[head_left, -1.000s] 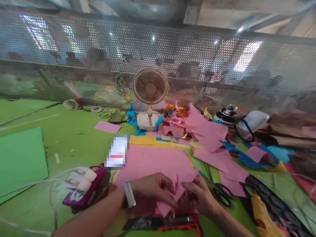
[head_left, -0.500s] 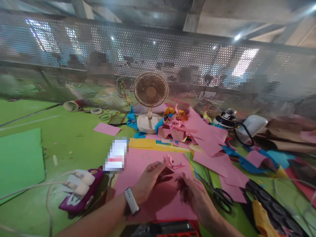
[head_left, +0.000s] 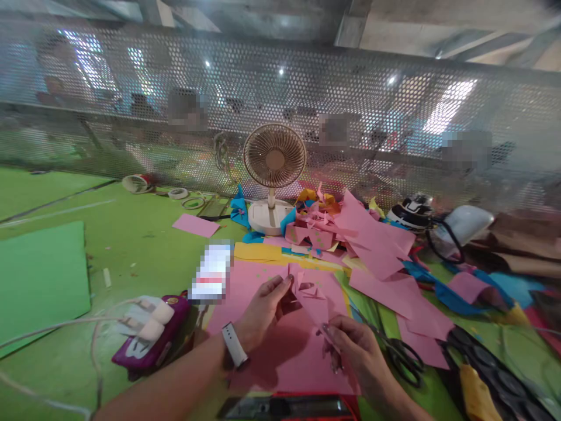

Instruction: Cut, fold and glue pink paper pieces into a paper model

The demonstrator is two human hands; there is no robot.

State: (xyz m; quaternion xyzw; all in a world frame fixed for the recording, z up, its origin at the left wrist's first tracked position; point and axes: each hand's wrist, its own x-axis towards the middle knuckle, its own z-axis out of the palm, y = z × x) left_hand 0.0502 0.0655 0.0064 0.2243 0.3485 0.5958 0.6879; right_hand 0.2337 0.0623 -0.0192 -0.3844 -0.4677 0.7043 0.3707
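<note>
My left hand (head_left: 263, 310), with a white band on its wrist, pinches the upper end of a small folded pink paper piece (head_left: 309, 295). My right hand (head_left: 353, 351) pinches the lower end of the same piece. The piece hangs just above a large pink sheet (head_left: 284, 351) lying flat on the green table (head_left: 131, 245). Black scissors (head_left: 401, 354) lie just right of my right hand.
A small desk fan (head_left: 274, 175) stands at the back by a perforated metal screen (head_left: 350, 117). A heap of pink, blue and yellow paper scraps (head_left: 350, 234) lies right of the fan. A purple power strip (head_left: 149, 339) with white plugs sits at the left, a green sheet (head_left: 39, 280) further left.
My hands lifted the pink piece from close to my body, moved apart and now hold it stretched between them. The view shifted slightly.
</note>
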